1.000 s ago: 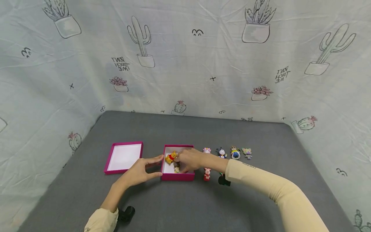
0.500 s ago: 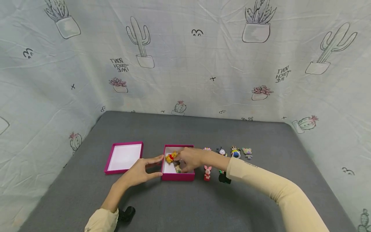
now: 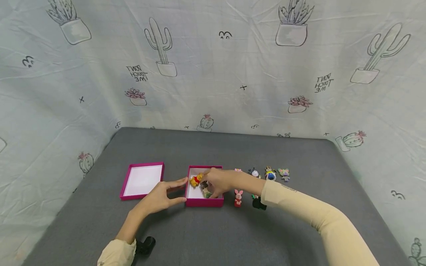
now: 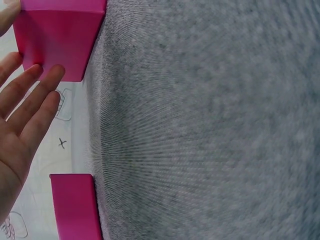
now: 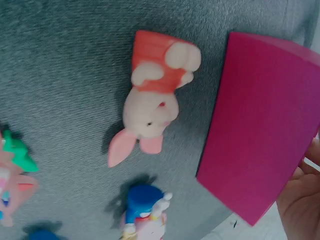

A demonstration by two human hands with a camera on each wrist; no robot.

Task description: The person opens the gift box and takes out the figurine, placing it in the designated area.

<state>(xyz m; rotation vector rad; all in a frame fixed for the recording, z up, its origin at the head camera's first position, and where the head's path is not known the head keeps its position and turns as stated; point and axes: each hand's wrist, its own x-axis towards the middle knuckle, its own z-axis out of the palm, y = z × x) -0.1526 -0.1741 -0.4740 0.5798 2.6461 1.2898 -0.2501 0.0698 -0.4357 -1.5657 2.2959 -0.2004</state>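
My right hand [image 3: 218, 181] reaches down into an open magenta box [image 3: 203, 203] with a white inside. Its thumb and fingers pinch a small figurine [image 3: 205, 190], dark on top and pale green below, partly hidden by the hand. Left of that, a yellow bear figurine [image 3: 195, 180] in a red shirt lies on the box floor. At the box's left wall is my left hand [image 3: 157, 198], its fingers and thumb extended and touching the wall. The left wrist view shows those fingers [image 4: 30, 100] straight and spread against the magenta side.
The magenta-edged lid [image 3: 142, 180] lies to the left, white inside up. Right of the box is a pink rabbit-eared figurine [image 3: 237, 198] in red. Several more figurines, among them a blue-and-yellow one [image 3: 270, 174] and a pastel one [image 3: 284, 174], lie farther right.
Inside the box, the dark-topped figurine has tilted and shifted slightly to the right in my right hand's fingers. My left hand keeps its place at the box wall.
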